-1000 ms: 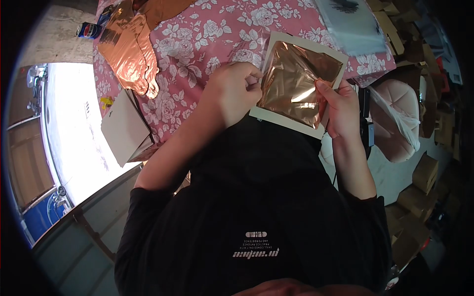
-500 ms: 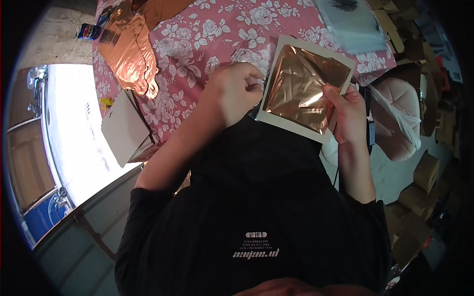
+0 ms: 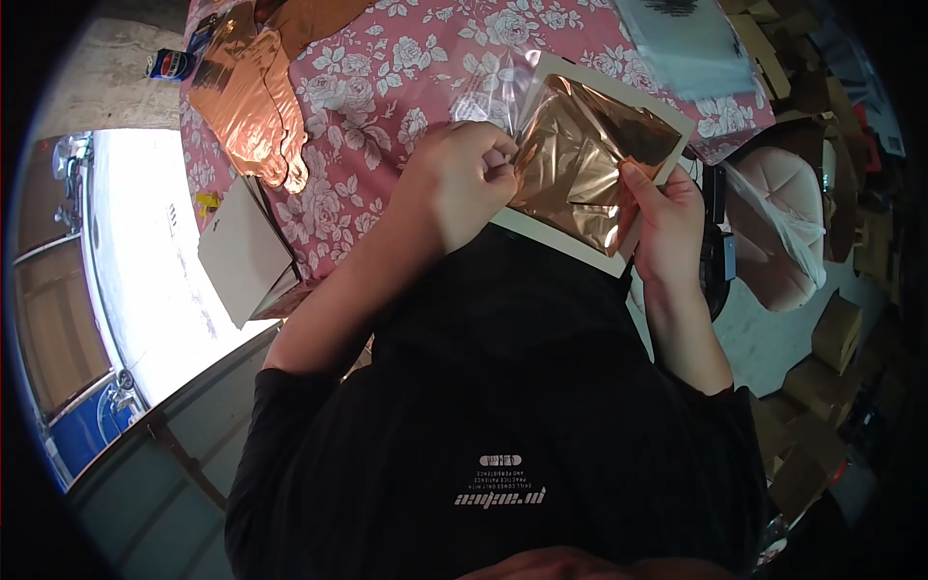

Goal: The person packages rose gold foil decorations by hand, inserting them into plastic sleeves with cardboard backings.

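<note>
A pale square board (image 3: 551, 235) with a wrinkled sheet of copper-coloured foil (image 3: 570, 145) on it is tilted above my lap at the table's edge. My right hand (image 3: 669, 217) grips its right side, thumb on the foil and fingers behind the board. At the board's left edge, my left hand (image 3: 469, 179) is closed in a pinch. Clear plastic (image 3: 493, 87), apparently a thin bag, spreads just beyond these fingers and seems held by them. The exact pinch point is hidden.
A flowered pink tablecloth (image 3: 358, 116) covers the table. More copper foil (image 3: 246, 97) lies at the left, near a dark blue can (image 3: 171, 65). Clear plastic sheets (image 3: 691, 48) lie at the far right. A padded stool (image 3: 778, 227) and cardboard boxes (image 3: 836, 333) stand right.
The board and foil have shifted slightly left, towards my left hand, together with my right hand. The clear plastic has lifted and now shows beyond my left hand.
</note>
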The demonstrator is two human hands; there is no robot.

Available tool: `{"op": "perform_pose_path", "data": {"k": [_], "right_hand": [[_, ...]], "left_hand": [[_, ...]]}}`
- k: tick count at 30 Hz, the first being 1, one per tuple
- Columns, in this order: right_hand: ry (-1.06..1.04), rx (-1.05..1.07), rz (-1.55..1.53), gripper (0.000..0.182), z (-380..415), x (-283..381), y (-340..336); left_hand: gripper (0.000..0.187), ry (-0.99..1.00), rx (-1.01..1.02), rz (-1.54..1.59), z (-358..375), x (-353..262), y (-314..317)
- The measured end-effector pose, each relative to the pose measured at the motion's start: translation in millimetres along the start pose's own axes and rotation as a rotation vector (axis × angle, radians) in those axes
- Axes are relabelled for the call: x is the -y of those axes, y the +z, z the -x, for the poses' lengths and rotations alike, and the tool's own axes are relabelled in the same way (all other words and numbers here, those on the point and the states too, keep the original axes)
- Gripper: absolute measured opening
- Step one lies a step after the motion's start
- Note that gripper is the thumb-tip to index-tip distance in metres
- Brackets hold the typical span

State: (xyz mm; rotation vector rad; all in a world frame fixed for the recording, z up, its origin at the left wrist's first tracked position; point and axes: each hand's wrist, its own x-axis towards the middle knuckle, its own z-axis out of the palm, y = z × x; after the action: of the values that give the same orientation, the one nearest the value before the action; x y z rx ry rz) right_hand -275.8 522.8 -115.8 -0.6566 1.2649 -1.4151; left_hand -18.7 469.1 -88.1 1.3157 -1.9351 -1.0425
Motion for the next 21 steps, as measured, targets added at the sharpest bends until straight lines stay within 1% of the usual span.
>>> {"op": "perform_pose_path", "data": {"k": [2,4,6,7,9,10,12,19,21], "right_hand": [[0.077,0.03,0.045,0.011,-1,-3,-2],[0.059,0.039,-0.002,0.012,-3,-7,4],[0.041,0.049,-0.05,0.014,-5,-9,11],[0.061,0.05,-0.083,0.015,-6,-9,14],[0.079,0.053,-0.117,0.017,-8,-10,17],[0.087,0.057,-0.109,0.018,-8,-12,16],[0.09,0.061,-0.1,0.019,-9,-14,17],[0.069,0.074,-0.177,0.019,-13,-18,28],[0.048,0.096,-0.204,0.02,-13,-19,32]], "left_hand": [[0.024,0.004,0.004,-0.031,0,-1,1],[0.024,0.012,0.005,-0.062,-2,-2,3],[0.026,0.099,-0.052,-0.172,-2,-2,5],[0.026,0.1,-0.055,-0.174,-3,-1,6],[0.028,0.11,-0.115,-0.406,-5,1,8],[0.028,0.111,-0.116,-0.407,-6,3,9],[0.027,0.205,-0.183,-0.478,-9,6,12],[0.024,0.247,-0.164,-0.52,-7,-6,14],[0.029,0.236,-0.129,-0.611,-9,-6,10]]}}
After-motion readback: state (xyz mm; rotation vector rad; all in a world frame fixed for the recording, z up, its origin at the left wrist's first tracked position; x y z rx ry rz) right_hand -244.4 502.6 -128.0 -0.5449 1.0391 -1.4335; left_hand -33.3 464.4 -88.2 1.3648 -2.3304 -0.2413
